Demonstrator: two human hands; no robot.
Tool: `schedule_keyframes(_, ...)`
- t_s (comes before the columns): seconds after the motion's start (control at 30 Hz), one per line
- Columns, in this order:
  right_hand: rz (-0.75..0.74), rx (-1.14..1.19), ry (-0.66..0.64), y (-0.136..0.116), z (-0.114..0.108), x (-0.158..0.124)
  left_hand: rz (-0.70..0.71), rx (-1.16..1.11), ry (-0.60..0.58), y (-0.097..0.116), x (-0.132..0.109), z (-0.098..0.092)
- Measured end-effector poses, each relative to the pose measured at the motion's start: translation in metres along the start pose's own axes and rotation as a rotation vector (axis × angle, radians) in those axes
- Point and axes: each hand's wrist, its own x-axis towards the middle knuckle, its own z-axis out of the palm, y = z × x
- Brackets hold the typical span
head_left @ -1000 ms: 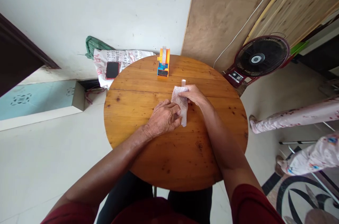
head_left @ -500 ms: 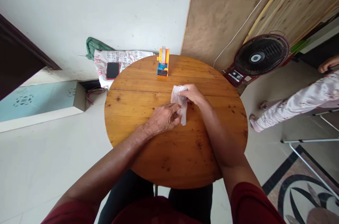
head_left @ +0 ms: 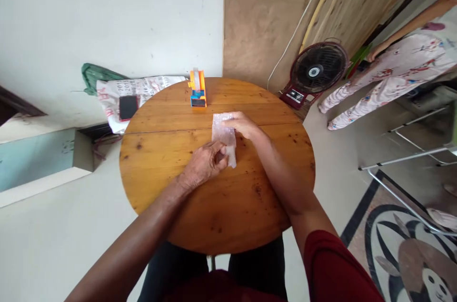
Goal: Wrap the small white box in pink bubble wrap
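A narrow, folded piece of clear bubble wrap (head_left: 224, 135) lies over the middle of the round wooden table (head_left: 153, 168). My left hand (head_left: 209, 161) pinches its near left edge between thumb and fingers. At the far right edge, my right hand (head_left: 243, 125) grips it, thumb on top and the other fingers mostly out of sight. Whether anything is wrapped inside I cannot tell. Beyond my hands, near the table's far edge, stands an orange and blue tape dispenser (head_left: 198, 88) with a roll of clear tape.
Left of the table, a dark phone (head_left: 128, 107) rests on a white printed sack (head_left: 109, 102) beside a green bag (head_left: 96, 75). A fan (head_left: 314, 72) stands behind the table's right side. Farther right are a person in patterned trousers (head_left: 389, 73) and a metal-framed rack (head_left: 410, 158).
My view has turned right, so the table sits farther left in it. The bubble wrap looks flatter and wider between my hands. The person on the right shows more fully.
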Motion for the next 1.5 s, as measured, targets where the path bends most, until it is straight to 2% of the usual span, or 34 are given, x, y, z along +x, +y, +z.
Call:
schedule_keyframes(0.23,0.006,0.095,-0.077,-0.005,-0.01,-0.013,-0.023,0.004,0.023,0.003,0.003,-0.001)
schedule_keyframes(0.37,-0.043,0.124,-0.046,-0.006,-0.01,-0.025,-0.056,-0.007,0.028,0.005,0.002,-0.001)
schedule_keyframes(0.6,-0.077,0.017,-0.033,-0.021,-0.002,-0.047,-0.064,-0.075,0.126,-0.003,-0.002,0.006)
schedule_keyframes(0.77,-0.185,-0.042,-0.037,-0.024,0.003,-0.056,-0.119,-0.104,0.159,-0.004,-0.001,0.007)
schedule_keyframes(0.93,-0.272,-0.116,0.039,-0.018,0.01,-0.069,-0.186,-0.148,0.169,-0.002,0.0,0.006)
schedule_keyframes(1.07,-0.294,-0.119,0.106,-0.013,0.014,-0.078,-0.179,-0.125,0.18,-0.002,-0.001,0.007)
schedule_keyframes(1.23,-0.216,0.034,0.145,-0.009,0.016,-0.07,-0.17,-0.008,0.176,0.0,-0.003,0.007)
schedule_keyframes(1.37,-0.119,0.098,0.095,-0.016,0.014,-0.051,-0.151,0.039,0.098,0.002,-0.002,0.004)
schedule_keyframes(1.5,-0.077,0.047,0.001,-0.025,0.011,-0.03,-0.087,0.048,0.051,0.001,0.0,0.002)
